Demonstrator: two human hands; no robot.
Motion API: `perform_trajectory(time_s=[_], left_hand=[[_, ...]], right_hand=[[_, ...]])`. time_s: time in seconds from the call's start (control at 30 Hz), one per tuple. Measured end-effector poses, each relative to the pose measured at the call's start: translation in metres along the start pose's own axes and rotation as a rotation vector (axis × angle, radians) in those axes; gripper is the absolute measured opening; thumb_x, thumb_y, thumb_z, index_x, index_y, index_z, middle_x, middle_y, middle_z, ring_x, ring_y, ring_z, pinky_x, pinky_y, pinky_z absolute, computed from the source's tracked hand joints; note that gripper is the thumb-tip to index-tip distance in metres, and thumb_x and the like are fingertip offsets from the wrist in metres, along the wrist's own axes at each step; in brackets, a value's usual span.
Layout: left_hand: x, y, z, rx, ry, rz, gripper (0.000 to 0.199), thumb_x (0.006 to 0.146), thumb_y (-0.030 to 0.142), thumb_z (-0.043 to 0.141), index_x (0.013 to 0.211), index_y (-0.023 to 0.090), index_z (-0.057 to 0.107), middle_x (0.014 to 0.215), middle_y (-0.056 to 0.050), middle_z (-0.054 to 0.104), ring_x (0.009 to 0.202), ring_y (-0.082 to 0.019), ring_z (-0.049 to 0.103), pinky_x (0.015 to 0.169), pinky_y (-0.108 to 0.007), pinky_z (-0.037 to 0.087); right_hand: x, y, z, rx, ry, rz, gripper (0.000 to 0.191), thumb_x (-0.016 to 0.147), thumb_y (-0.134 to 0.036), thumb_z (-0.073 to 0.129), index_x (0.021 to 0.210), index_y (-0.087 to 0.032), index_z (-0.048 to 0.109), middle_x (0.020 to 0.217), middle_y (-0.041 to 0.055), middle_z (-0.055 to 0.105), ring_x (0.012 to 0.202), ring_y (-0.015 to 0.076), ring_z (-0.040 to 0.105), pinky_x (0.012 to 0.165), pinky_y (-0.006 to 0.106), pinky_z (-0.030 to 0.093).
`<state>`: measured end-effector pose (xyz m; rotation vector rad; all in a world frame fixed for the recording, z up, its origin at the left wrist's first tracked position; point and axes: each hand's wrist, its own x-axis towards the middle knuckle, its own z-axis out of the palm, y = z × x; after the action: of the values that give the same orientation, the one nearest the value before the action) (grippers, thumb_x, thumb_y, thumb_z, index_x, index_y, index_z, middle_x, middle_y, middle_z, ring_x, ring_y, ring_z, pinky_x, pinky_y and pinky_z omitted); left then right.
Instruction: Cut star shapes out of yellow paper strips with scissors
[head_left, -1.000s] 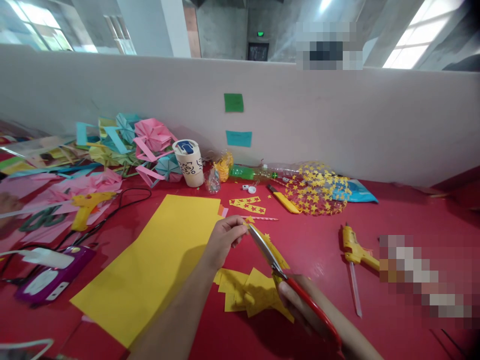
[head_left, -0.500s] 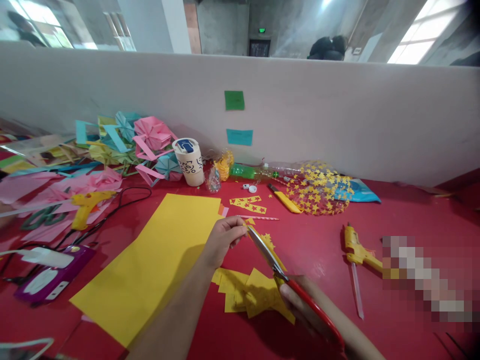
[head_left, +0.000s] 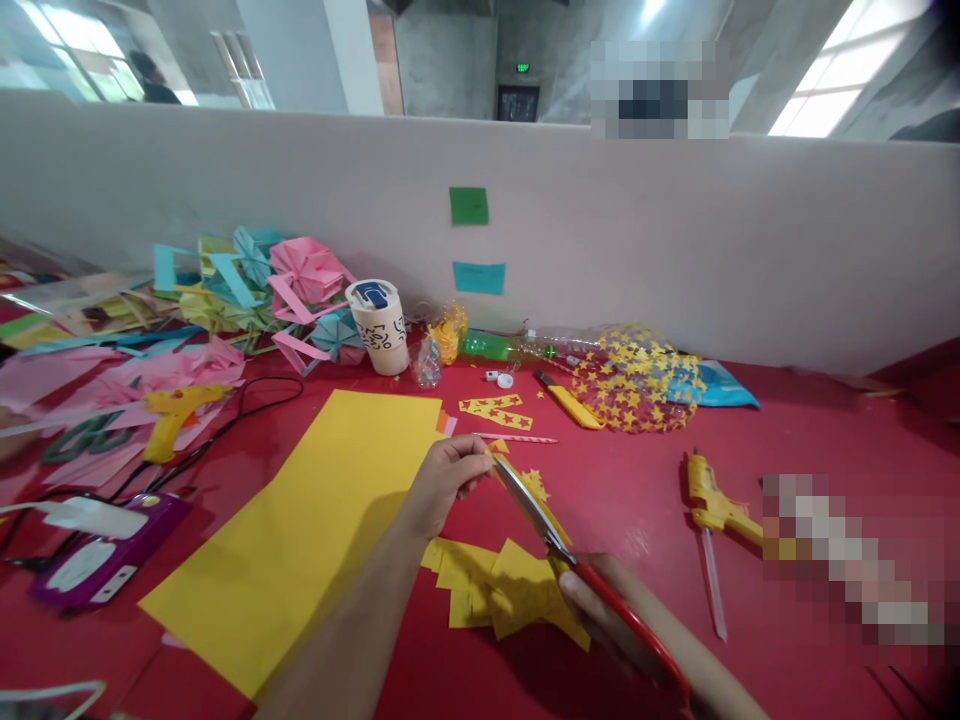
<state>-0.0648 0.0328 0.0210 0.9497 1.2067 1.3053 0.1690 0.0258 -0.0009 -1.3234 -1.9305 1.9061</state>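
Between the fingertips of my left hand point(head_left: 448, 476) is a small yellow paper piece point(head_left: 491, 456), mostly hidden. My right hand point(head_left: 607, 600) is wrapped round the red handles of the scissors point(head_left: 536, 510), whose blade tips touch the paper at my left fingertips. Small cut stars point(head_left: 535, 484) lie just behind the blades. Yellow paper squares point(head_left: 469, 575) lie in an overlapping pile below my hands. A large yellow sheet point(head_left: 322, 520) lies left of them, partly under my left forearm.
Glue guns lie at the left point(head_left: 176, 415) and right point(head_left: 709, 495). A purple power strip point(head_left: 112, 560) is front left. Behind are a white cup point(head_left: 381, 335), a yellow cutter point(head_left: 574, 402), a star-covered bottle point(head_left: 637, 385) and folded paper flowers point(head_left: 307, 268). A person's hand point(head_left: 15, 435) shows far left.
The camera view has shifted very slightly. Both hands and the scissors hold almost the same pose. Behind the partition, a person at the far left has moved right.
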Motion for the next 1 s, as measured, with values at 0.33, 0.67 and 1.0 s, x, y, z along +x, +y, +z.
perform_trajectory(time_s=[0.33, 0.67, 1.0], left_hand=[[0.001, -0.004, 0.002, 0.045, 0.015, 0.109, 0.021, 0.079, 0.027, 0.057, 0.06, 0.017, 0.057, 0.052, 0.004, 0.043, 0.048, -0.009, 0.037, 0.048, -0.021, 0.029], [-0.007, 0.002, 0.015, 0.194, 0.048, 0.326, 0.022, 0.083, 0.02, 0.053, 0.061, 0.018, 0.055, 0.107, -0.006, 0.054, 0.111, -0.022, 0.048, 0.091, -0.029, 0.036], [-0.003, -0.01, 0.01, 0.116, -0.055, 0.335, 0.023, 0.085, 0.018, 0.052, 0.062, 0.018, 0.053, 0.068, 0.001, 0.049, 0.07, -0.014, 0.046, 0.072, -0.027, 0.036]], right_hand=[[-0.009, -0.012, 0.002, 0.032, 0.005, -0.075, 0.06, 0.078, -0.08, 0.04, 0.066, -0.021, 0.038, 0.046, -0.0086, 0.035, 0.033, 0.0036, 0.029, 0.029, 0.017, 0.021], [-0.007, -0.009, 0.005, 0.116, -0.042, -0.125, 0.059, 0.079, -0.078, 0.042, 0.065, -0.02, 0.04, 0.04, -0.0098, 0.034, 0.032, 0.0036, 0.028, 0.032, 0.017, 0.019], [-0.008, -0.008, 0.005, 0.069, -0.01, -0.12, 0.06, 0.078, -0.079, 0.04, 0.065, -0.021, 0.04, 0.042, -0.0084, 0.035, 0.032, 0.0047, 0.031, 0.031, 0.018, 0.019]])
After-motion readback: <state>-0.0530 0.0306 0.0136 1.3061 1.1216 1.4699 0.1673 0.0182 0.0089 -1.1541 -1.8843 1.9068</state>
